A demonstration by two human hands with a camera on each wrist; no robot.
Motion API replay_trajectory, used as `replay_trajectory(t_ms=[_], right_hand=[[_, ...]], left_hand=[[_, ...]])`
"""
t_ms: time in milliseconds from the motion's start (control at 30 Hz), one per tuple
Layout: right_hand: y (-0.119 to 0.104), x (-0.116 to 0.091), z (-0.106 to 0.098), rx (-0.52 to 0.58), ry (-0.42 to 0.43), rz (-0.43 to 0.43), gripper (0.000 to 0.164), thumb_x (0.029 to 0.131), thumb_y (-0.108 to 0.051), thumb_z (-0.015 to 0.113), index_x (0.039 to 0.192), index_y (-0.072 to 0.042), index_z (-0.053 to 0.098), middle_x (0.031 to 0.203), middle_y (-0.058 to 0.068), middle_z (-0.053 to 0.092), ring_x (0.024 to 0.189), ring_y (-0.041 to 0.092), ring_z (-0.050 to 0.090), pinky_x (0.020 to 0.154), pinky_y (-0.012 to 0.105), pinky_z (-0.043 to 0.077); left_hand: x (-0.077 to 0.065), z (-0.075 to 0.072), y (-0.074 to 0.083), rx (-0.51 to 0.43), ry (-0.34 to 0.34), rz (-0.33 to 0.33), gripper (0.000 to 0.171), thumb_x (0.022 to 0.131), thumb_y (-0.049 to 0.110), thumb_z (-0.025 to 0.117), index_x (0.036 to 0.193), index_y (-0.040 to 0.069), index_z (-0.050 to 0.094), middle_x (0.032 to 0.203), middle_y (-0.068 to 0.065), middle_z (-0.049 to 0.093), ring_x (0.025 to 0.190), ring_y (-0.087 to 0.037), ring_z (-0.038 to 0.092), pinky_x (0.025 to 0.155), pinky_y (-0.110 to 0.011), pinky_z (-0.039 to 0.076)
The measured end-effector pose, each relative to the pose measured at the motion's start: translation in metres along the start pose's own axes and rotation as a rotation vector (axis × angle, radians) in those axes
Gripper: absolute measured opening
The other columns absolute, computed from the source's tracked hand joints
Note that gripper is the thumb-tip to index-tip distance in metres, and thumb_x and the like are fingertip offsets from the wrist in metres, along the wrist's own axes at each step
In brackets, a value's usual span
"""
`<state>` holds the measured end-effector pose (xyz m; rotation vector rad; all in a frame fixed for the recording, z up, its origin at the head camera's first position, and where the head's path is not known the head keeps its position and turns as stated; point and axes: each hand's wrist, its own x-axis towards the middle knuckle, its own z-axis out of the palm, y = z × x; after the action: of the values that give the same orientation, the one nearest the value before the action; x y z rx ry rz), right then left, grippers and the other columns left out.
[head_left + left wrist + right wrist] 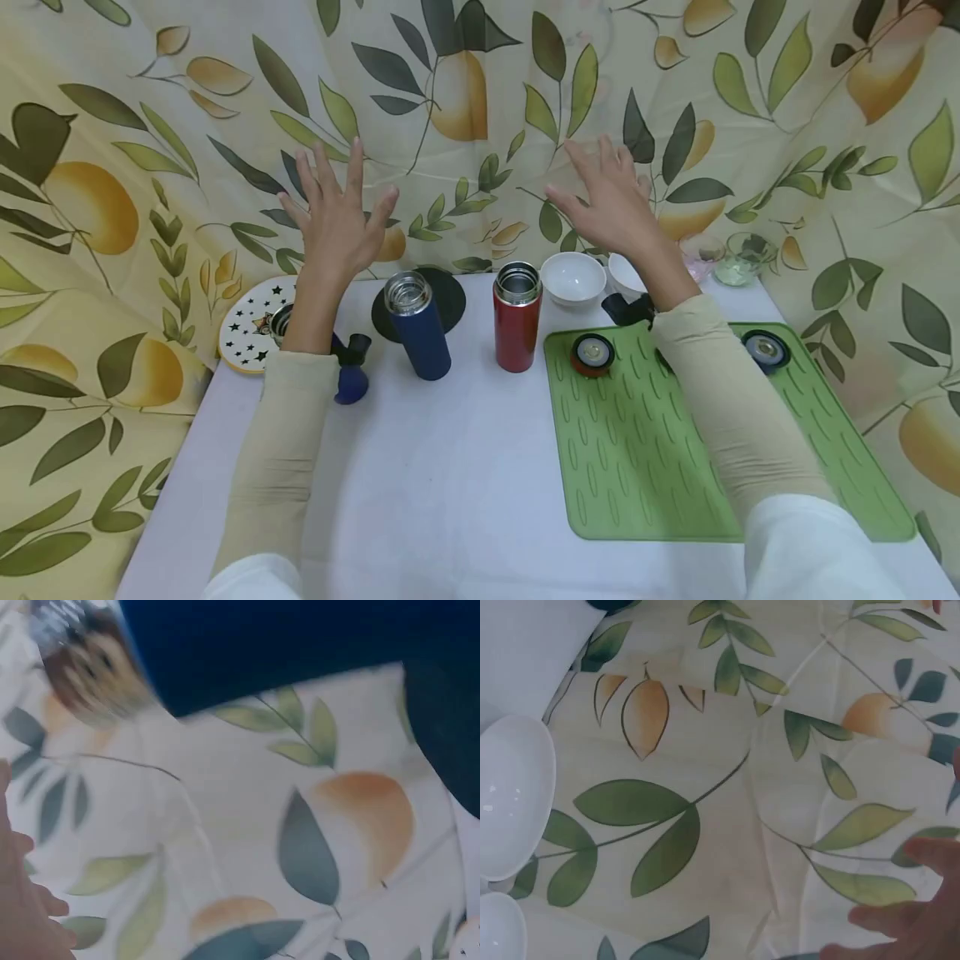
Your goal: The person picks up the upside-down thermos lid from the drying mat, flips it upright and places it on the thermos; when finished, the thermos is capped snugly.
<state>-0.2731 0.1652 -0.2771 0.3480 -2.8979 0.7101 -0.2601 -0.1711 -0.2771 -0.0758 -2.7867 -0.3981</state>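
Observation:
My left hand (337, 221) is raised with its fingers spread, beyond the blue insulated bottle (422, 333) and to its left. My right hand (611, 196) hangs in the air too, fingers apart, over the white bowls (573, 277). Neither hand holds anything. Both bottles, the blue one and the red insulated bottle (517, 321), stand upright and uncapped with bare steel necks. The left wrist view has the blue bottle (262, 645) across its top. In the right wrist view, fingers (930, 907) reach in front of the patterned cloth.
On the green mat (600, 467) lie round lids (592, 352), partly behind my right sleeve. A black piece (628, 310) sits at its back edge. A blue-and-black lid (351, 383), a star-patterned board (255, 321) and a dark disc (450, 300) are at the left. Glass cups (745, 258) stand back right.

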Motion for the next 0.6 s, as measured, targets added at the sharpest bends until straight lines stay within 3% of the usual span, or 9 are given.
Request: replay_trajectory(t_ms=[167, 267, 433, 500, 600], right_hand=[[0.016, -0.035, -0.007, 0.148, -0.01, -0.075, 0.063, 0.092, -0.05, 0.042, 0.147, -0.033, 0.014, 0.153, 0.002, 0.01, 0.139, 0.027, 0.0, 0.105, 0.061, -0.001], [0.03, -0.062, -0.009, 0.229, -0.06, -0.083, 0.063, 0.092, -0.046, 0.049, 0.146, -0.036, 0.018, 0.151, -0.004, 0.018, 0.138, 0.026, 0.013, 0.105, 0.06, 0.01], [0.059, -0.103, 0.008, 0.345, -0.169, -0.036, 0.064, 0.09, -0.04, 0.057, 0.145, -0.034, 0.025, 0.149, 0.0, 0.024, 0.135, 0.03, 0.021, 0.101, 0.062, 0.02], [0.07, -0.118, 0.02, 0.391, -0.214, 0.009, 0.063, 0.09, -0.038, 0.058, 0.145, -0.032, 0.027, 0.149, 0.003, 0.024, 0.135, 0.031, 0.018, 0.102, 0.062, 0.019], [0.086, -0.135, 0.039, 0.418, -0.264, 0.075, 0.062, 0.09, -0.039, 0.057, 0.144, -0.031, 0.029, 0.149, 0.007, 0.023, 0.135, 0.034, 0.018, 0.1, 0.063, 0.02]], left_hand=[[-0.027, -0.007, 0.019, -0.198, 0.156, 0.115, 0.066, 0.092, 0.06, 0.03, 0.146, 0.039, -0.003, 0.152, -0.003, -0.014, 0.134, -0.018, -0.024, 0.103, -0.058, -0.014], [-0.056, -0.004, 0.035, -0.328, 0.263, 0.231, 0.064, 0.094, 0.049, 0.038, 0.148, 0.031, 0.009, 0.154, -0.002, -0.002, 0.137, -0.016, -0.014, 0.108, -0.05, -0.007], [-0.112, 0.013, 0.068, -0.497, 0.438, 0.451, 0.063, 0.091, 0.033, 0.054, 0.146, 0.019, 0.026, 0.151, -0.01, 0.018, 0.139, -0.027, 0.01, 0.11, -0.048, 0.009], [-0.133, 0.025, 0.084, -0.552, 0.421, 0.519, 0.065, 0.088, 0.029, 0.06, 0.144, 0.016, 0.03, 0.149, -0.012, 0.024, 0.136, -0.031, 0.018, 0.109, -0.05, 0.017], [-0.16, 0.056, 0.106, -0.603, 0.253, 0.562, 0.067, 0.085, 0.029, 0.065, 0.143, 0.019, 0.033, 0.148, -0.01, 0.026, 0.134, -0.029, 0.026, 0.105, -0.048, 0.028]])
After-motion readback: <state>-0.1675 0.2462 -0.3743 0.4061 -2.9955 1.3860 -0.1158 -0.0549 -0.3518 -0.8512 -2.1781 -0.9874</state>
